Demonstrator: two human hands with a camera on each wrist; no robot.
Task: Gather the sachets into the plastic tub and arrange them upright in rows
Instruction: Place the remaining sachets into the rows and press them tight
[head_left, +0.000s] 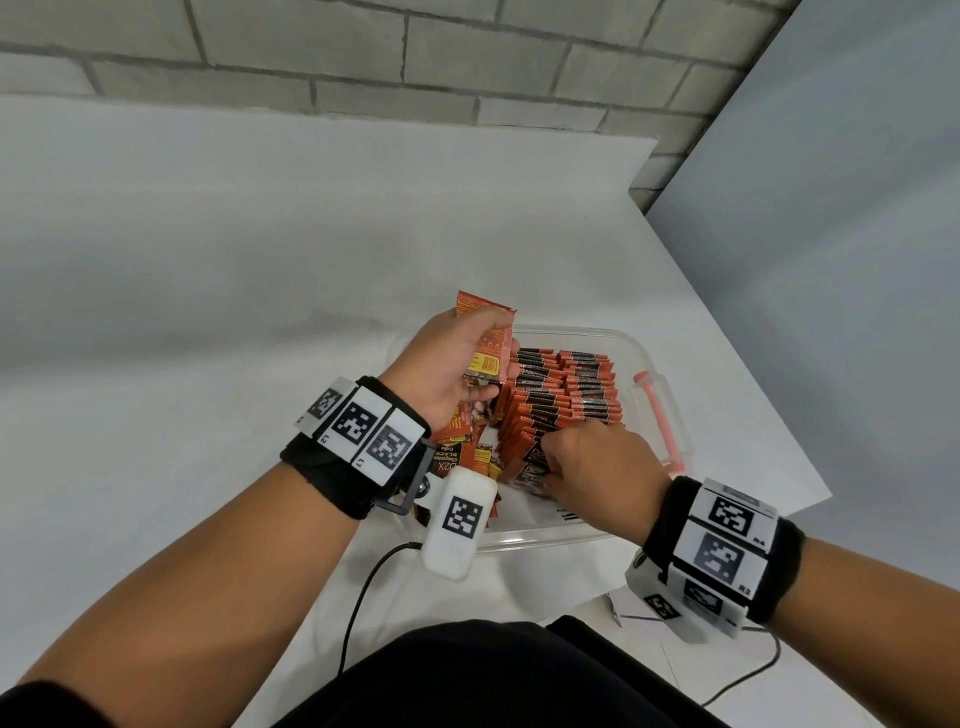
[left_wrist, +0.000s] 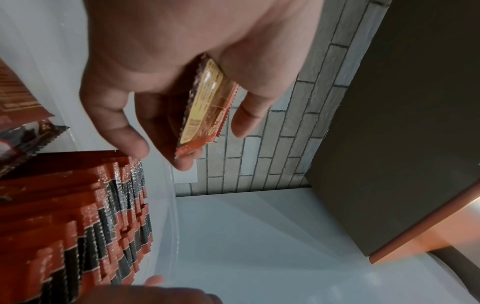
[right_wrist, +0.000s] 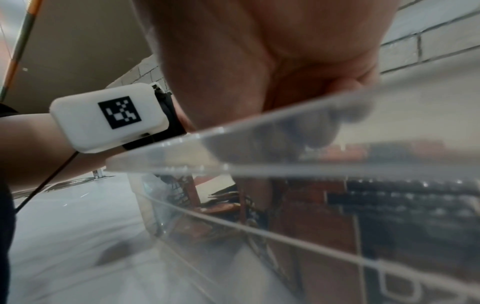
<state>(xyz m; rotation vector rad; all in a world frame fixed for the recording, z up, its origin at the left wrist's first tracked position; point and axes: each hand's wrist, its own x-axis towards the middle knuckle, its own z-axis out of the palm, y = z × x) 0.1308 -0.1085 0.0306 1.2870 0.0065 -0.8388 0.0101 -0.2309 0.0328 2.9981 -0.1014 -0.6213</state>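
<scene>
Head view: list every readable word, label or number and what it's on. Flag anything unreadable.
"BLACK": loose sachet by the left wrist, upside down.
"D2X": sachet at the right hand.
"L1", "L2": left wristband.
"R3", "R4": right wristband.
Yellow panel print on the held sachet in the left hand: too small to read.

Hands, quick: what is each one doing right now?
Left hand: holds one orange foil sachet above the clear plastic tub.
Right hand: fingers curled onto the upright sachet rows; grip unclear.
</scene>
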